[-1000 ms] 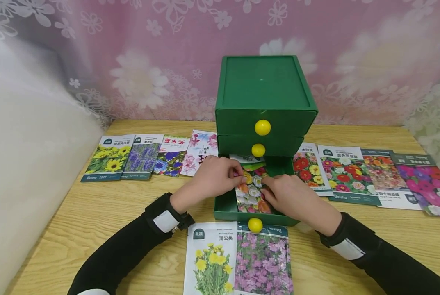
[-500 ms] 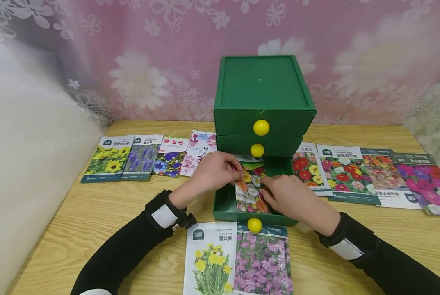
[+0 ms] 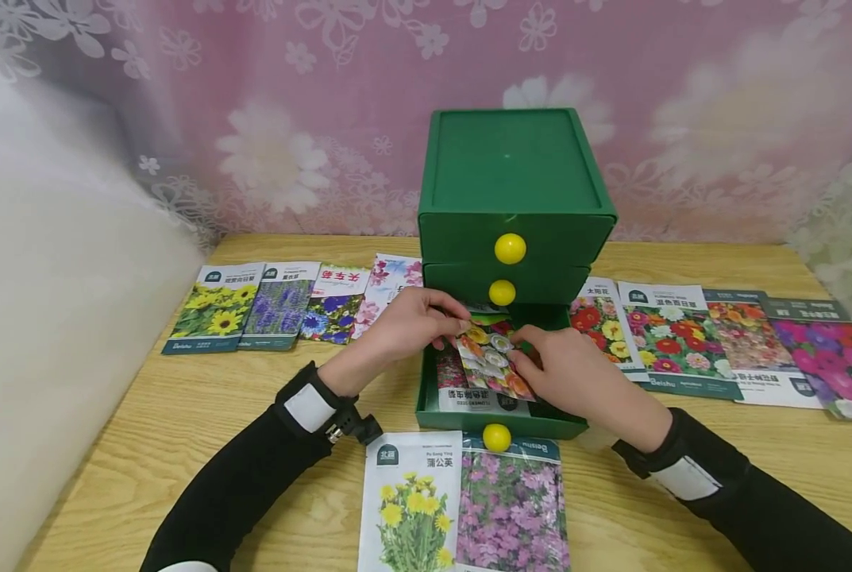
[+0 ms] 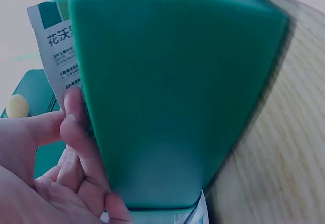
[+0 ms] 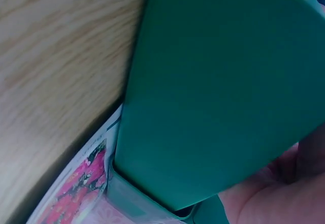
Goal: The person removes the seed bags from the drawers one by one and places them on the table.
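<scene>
A seed packet (image 3: 495,359) printed with white, yellow and orange flowers is held tilted inside the pulled-out bottom drawer (image 3: 461,421) of a green drawer cabinet (image 3: 514,159). My left hand (image 3: 414,322) pinches its upper left edge. In the left wrist view, thumb and forefinger of the left hand (image 4: 71,158) grip the packet (image 4: 61,56), whose printed back shows beside the drawer wall. My right hand (image 3: 576,369) holds its right edge with curled fingers. Under it lies another seed packet (image 3: 472,400). The drawer's side hides most of the right hand (image 5: 279,188) in the right wrist view.
A dandelion packet (image 3: 411,508) and a pink-flower packet (image 3: 513,508) lie before the drawer. Several packets line the wooden table on the left, including a sunflower one (image 3: 214,308), and on the right, including a zinnia one (image 3: 679,342). Both upper drawers have yellow knobs (image 3: 510,249).
The flower packet has been lifted and tilted in the drawer, uncovering the packet below at the front. Both hands have stayed at its edges, the left shifting slightly.
</scene>
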{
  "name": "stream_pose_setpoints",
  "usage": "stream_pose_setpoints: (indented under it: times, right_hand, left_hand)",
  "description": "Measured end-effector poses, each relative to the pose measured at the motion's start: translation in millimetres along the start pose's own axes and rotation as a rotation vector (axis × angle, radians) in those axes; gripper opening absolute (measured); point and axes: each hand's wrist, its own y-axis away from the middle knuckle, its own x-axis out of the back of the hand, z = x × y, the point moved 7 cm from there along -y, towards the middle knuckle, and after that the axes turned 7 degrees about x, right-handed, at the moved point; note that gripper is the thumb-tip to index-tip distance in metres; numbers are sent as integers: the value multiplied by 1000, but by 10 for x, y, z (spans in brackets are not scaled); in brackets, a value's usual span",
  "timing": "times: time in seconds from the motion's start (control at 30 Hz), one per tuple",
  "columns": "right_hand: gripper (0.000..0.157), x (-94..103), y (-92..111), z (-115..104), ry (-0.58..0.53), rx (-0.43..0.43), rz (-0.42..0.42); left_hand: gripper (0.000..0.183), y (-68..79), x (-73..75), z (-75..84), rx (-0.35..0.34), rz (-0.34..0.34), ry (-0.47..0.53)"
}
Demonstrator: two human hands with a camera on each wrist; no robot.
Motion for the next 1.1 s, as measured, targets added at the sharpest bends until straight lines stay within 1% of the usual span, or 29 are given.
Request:
stream_pose_setpoints:
  times: [0.07,0.2,0.3,0.4,0.5,0.57,0.7,0.87,1.0,1.1]
  right_hand:
    - [23,45,15,22,-19,-19,31]
    - [17,146,61,54,-66,-47,84]
    - [15,213,110,90,-118,-73,116]
    - [16,269,178,134,-172,-90,151]
    - [18,314,266,172,-241,-105,168]
    - [20,339,346,196,-295,-126,162]
    - [23,346,534,253,-416,-180,122]
    - [27,322,785,307,-549,-237,80]
    - [26,313,982,337,-620,-269,46]
    - [23,284,1135,372,-648,-286,-3]
  left_hand:
    - [14,1,1,-4,6,-5,0]
    - [14,34,11,-6,11,-5,-47]
    - [14,73,-6,-2,8,-20,-81]
    - [14,116,-49,8,-17,-40,-129]
    - [14,181,-107,38,-62,-53,-167]
    - [15,230,-157,67,-95,-70,-167]
    - [16,345,-277,132,-150,-119,-156]
    - [16,505,-437,218,-242,-190,-183]
    - [18,633,-569,266,-299,-269,-185]
    - [18,720,-689,292,-333,-344,-200]
